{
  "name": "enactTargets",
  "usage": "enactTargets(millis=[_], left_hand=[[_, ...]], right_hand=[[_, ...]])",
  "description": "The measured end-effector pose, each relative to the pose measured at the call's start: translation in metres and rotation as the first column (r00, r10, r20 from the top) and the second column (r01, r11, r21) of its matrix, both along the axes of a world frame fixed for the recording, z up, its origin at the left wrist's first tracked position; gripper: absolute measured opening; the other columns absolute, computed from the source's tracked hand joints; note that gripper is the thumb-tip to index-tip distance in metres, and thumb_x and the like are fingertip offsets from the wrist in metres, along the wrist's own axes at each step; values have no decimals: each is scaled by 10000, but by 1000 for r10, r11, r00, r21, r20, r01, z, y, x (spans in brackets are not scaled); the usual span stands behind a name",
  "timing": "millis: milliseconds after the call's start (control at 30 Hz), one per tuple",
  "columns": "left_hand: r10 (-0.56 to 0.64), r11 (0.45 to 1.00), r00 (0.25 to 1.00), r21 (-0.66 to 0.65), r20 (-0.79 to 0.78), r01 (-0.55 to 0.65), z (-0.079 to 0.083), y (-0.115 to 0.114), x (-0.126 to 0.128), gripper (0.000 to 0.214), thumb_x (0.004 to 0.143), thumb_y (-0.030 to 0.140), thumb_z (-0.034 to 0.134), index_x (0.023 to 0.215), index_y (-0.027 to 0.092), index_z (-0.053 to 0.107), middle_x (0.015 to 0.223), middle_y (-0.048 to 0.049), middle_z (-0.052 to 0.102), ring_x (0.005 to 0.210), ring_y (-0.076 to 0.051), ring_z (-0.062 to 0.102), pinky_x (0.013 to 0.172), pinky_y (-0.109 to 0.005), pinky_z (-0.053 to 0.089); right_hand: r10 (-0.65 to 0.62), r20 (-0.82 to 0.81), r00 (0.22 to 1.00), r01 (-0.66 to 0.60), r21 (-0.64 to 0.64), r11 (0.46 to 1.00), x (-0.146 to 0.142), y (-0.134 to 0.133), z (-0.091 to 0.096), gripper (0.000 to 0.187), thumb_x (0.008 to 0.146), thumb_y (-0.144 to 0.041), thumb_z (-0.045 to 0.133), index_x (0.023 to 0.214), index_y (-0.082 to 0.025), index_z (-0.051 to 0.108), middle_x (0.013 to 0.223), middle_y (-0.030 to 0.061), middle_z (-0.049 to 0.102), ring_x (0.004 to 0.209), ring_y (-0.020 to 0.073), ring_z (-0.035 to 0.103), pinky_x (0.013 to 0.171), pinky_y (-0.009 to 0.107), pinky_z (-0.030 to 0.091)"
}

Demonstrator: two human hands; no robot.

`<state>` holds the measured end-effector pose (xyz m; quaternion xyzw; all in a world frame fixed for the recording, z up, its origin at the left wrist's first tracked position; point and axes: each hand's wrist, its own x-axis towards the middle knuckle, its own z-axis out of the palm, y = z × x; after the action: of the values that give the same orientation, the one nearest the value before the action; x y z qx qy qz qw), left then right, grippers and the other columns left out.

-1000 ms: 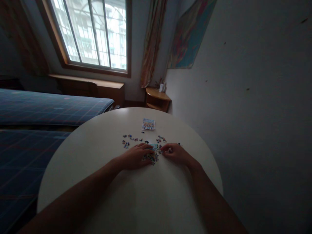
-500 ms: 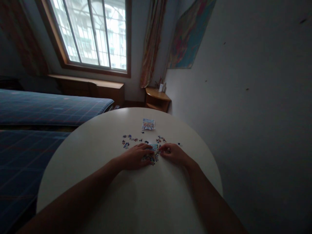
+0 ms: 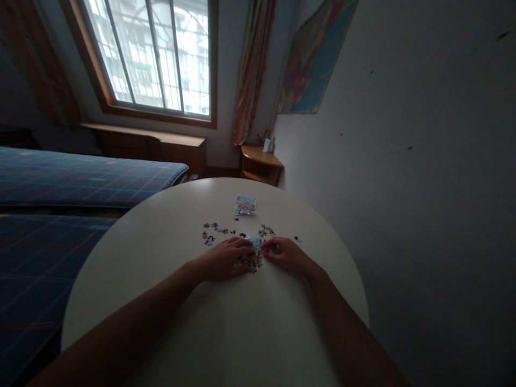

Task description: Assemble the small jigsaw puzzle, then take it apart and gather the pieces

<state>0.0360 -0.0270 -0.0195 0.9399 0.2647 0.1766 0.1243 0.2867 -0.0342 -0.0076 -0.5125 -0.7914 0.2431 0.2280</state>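
Lying on the table (image 3: 242, 333), the puzzle (image 3: 256, 259) is showing between left hand (image 3: 226, 260), fingers spread over it, and right hand (image 3: 288, 254), fingers bent at its right edge, grip indiscernible

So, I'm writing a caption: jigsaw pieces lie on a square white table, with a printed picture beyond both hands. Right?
Not square: in the head view, the white table is round. The jigsaw pieces lie on it, with a printed picture beyond the left hand and right hand.
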Motion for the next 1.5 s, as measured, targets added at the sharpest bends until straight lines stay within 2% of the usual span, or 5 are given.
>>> enactTargets(millis=[433, 733, 900, 1033, 1500], left_hand=[[6, 1000, 1000, 8, -12, -6, 2, -1, 0, 419, 912, 437, 574, 1296, 270, 572, 1372, -80, 530, 1249, -265, 499, 1084, -445, 383], [5, 1000, 1000, -1, 1, -5, 0, 0, 0, 429, 910, 440, 576, 1304, 273, 567, 1375, -77, 529, 1256, -268, 489, 1082, -435, 381], [3, 1000, 1000, -14, -1, -3, 0, 0, 0, 429, 910, 452, 573, 1298, 269, 571, 1388, -76, 523, 1265, -273, 485, 1092, -444, 366], [4, 1000, 1000, -13, 4, -4, -1, 0, -1, 433, 906, 460, 576, 1294, 270, 574, 1383, -79, 527, 1266, -278, 486, 1094, -452, 366], [5, 1000, 1000, -13, 2, -5, -2, 1, 0, 419, 902, 433, 587, 1288, 271, 578, 1384, -76, 527, 1264, -273, 491, 1098, -446, 360]], right_hand=[[9, -4, 1000, -9, -14, 1000, 2, 0, -1, 219, 765, -218, 650, 962, -170, 733, 850, 47, 704, 728, 146, 597, 682, 255, 447], [-8, -28, 1000, 8, 2, 1000, 6, 1, -3, 199, 795, -232, 640, 955, -166, 737, 767, 30, 663, 681, 133, 568, 631, 235, 423], [0, -42, 999, 1, 23, 1000, 5, 2, -4, 173, 783, -156, 624, 904, -173, 747, 834, 42, 679, 717, 134, 584, 682, 242, 451], [57, -55, 997, -54, 51, 997, 5, 3, -4, 197, 783, -120, 602, 885, -190, 757, 888, 48, 683, 768, 140, 604, 735, 253, 472], [75, -23, 997, -74, 44, 996, 2, 3, -3, 277, 809, -86, 576, 919, -235, 782, 937, 42, 663, 794, 127, 618, 757, 244, 477]])
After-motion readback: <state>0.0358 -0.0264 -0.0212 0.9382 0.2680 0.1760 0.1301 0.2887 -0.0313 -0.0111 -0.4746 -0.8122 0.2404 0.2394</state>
